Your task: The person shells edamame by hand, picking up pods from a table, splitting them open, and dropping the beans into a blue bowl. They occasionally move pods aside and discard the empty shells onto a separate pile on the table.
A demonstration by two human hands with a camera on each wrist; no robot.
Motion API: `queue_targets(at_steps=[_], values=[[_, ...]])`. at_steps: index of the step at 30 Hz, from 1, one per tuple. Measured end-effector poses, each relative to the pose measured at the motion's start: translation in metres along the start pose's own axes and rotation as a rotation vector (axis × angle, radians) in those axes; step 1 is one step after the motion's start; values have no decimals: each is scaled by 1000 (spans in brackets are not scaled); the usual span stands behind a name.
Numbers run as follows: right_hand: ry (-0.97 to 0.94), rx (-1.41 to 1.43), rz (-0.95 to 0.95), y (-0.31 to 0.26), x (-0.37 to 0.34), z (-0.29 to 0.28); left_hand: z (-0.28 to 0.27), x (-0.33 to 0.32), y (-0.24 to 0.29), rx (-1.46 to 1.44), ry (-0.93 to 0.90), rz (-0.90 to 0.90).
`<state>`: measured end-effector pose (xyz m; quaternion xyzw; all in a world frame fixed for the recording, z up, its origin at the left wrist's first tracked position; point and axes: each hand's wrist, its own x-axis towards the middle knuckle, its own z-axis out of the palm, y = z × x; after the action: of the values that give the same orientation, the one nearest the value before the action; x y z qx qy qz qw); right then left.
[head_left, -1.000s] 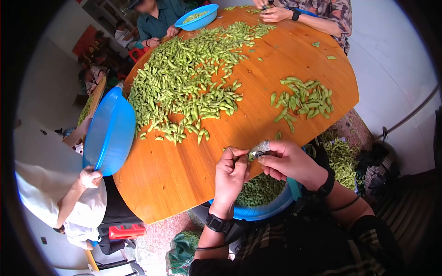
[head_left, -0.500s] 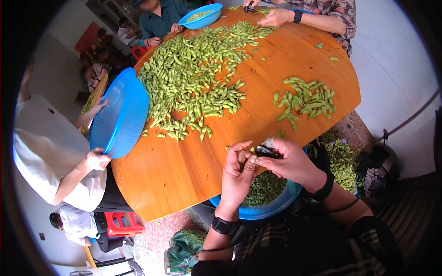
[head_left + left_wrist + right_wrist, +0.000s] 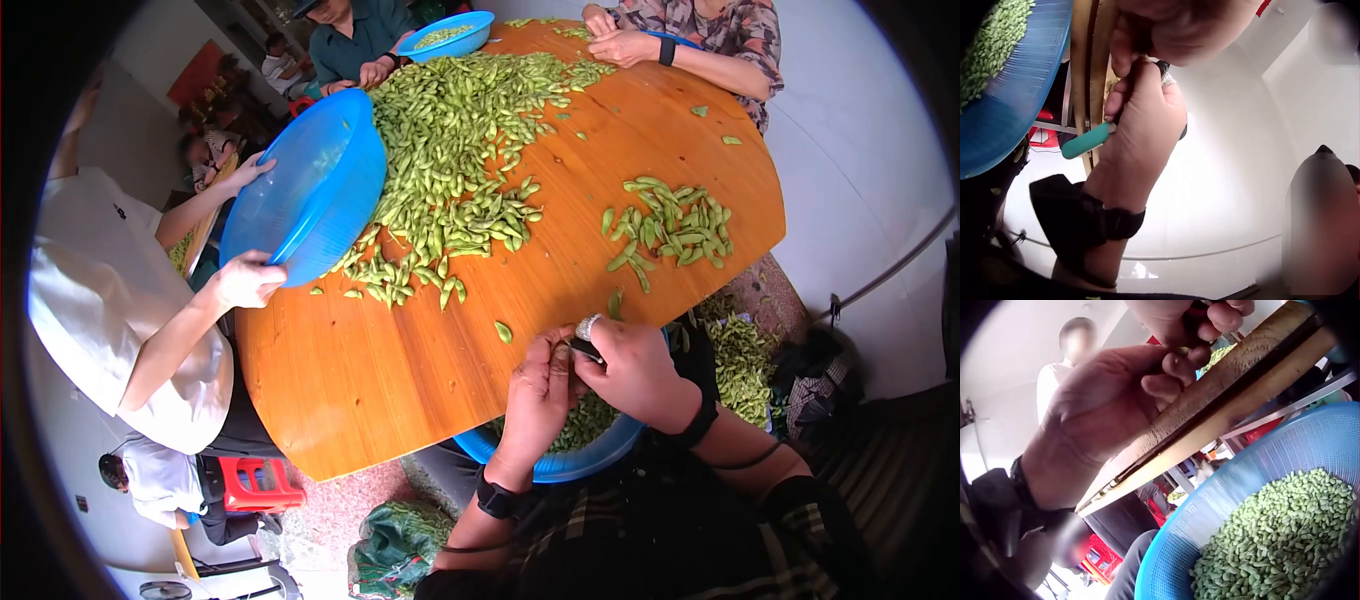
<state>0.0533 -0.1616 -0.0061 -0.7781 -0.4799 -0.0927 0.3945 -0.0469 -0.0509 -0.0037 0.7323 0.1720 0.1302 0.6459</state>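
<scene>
My left hand (image 3: 538, 405) and right hand (image 3: 640, 375) meet above the near table edge. The left fingertips pinch a small edamame pod, mostly hidden by fingers. A dark-edged tool (image 3: 586, 349) lies under the right thumb; a greyish wrap (image 3: 588, 327) covers a right finger. From the right hand juts a teal handle (image 3: 1088, 141) in the left wrist view, gripped by curled fingers. Below both hands sits a blue mesh basket (image 3: 1175, 540), holding shelled green beans (image 3: 1272, 544). One loose pod (image 3: 503, 331) lies on the table beyond the left hand.
A large pod heap (image 3: 450, 150) covers the far left of the wooden table (image 3: 400, 380); a smaller pile (image 3: 680, 220) lies right. A person in white tilts a blue basin (image 3: 300, 190) by the heap. Green sack (image 3: 395, 545) and pods (image 3: 745, 370) are on the floor.
The blue basin has moved right and up, toward the pod heap, with the person in white. My hands have shifted slightly right and down, and the loose pod near the left hand now shows fully.
</scene>
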Motion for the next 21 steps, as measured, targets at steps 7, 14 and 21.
queue_targets(at_steps=[7, 14, 21], values=[[98, -5, 73, -9, 2, 5, -9, 4, -4, -549, 18, -91], [8, 71, -42, -3, 4, -3, -34, 15, -3, -583, -187, -339], [-57, 128, -45, -5, 1, -8, -39, 16, -1, -614, -242, -405]])
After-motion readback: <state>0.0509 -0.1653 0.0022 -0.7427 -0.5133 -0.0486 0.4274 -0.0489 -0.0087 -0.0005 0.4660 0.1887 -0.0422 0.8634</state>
